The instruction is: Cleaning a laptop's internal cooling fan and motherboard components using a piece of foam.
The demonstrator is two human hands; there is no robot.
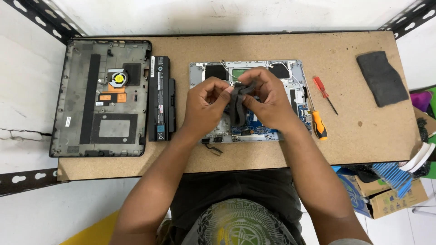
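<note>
Both of my hands are raised over an opened laptop base in the middle of the table. My left hand and my right hand together pinch a dark grey cloth that hangs down between them. Below the hands the laptop's blue circuit board and silver frame show; most of the inside is hidden by my hands.
A black laptop bottom cover with a fan lies at the left, a long black battery beside it. Two screwdrivers, one red and one orange-handled, lie right of the laptop. A second grey cloth is at the far right. Boxes stand below the table's right edge.
</note>
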